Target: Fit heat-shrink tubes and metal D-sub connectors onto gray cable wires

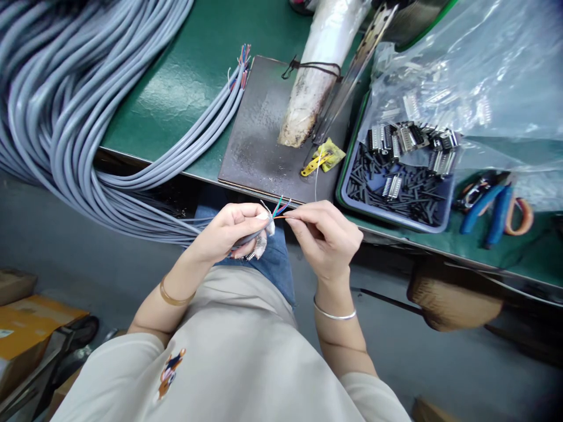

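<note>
My left hand (235, 228) is closed round the stripped end of a grey cable (247, 238) just off the table's front edge. Thin green, blue and orange wires (278, 206) fan out from that end. Below the thumb, a whitish scrap (260, 245) and a small metal connector (250, 256) show between the fingers, mostly hidden. My right hand (328, 237) pinches the tip of the orange wire between thumb and forefinger, drawing it straight out to the right. More grey cables (145, 220) trail away to the left from under my left wrist.
A thick bundle of grey cables (65, 99) covers the table's left side. A dark board (259, 129) carries a wrapped white roll (316, 76) and a yellow strip (314, 164). Right of it stand a blue tray (396, 217) of connectors and black sleeves, then blue-handled pliers (497, 211).
</note>
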A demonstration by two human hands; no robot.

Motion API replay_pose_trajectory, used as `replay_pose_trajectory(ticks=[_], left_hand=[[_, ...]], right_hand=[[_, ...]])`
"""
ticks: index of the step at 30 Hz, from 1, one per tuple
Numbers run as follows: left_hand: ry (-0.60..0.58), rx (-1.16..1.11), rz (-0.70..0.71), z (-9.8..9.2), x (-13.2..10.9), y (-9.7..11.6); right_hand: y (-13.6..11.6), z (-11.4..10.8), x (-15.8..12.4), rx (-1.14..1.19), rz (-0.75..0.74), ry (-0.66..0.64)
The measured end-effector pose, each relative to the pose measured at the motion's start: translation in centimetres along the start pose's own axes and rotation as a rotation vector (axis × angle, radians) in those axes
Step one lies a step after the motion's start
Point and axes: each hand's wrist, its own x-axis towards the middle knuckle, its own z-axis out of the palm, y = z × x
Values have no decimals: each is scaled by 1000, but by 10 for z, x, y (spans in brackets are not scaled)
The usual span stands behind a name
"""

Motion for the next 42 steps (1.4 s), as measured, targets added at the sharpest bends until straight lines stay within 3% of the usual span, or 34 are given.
replay_pose_trajectory(ticks=[5, 11, 15, 18, 29, 37, 42], left_hand=[[-5, 13, 12, 0, 0, -1], [183, 132, 207, 9, 8, -11], [219, 219, 298, 13, 10, -14], [237, 263, 308, 14, 10, -13], [175, 350, 312, 13, 8, -14], [162, 265, 200, 15, 8, -12], [208, 208, 271, 15, 10, -16]], right_hand=[[-2, 1, -2, 9, 24, 18], [-12, 2, 0, 227, 434, 2], [-13, 1, 3, 387, 659, -1], [-11, -1, 5, 406, 743, -20], [-10, -9, 11, 433, 753, -110], [-12, -5, 12, 452, 737, -100], [-10, -4, 9, 475, 750, -73]])
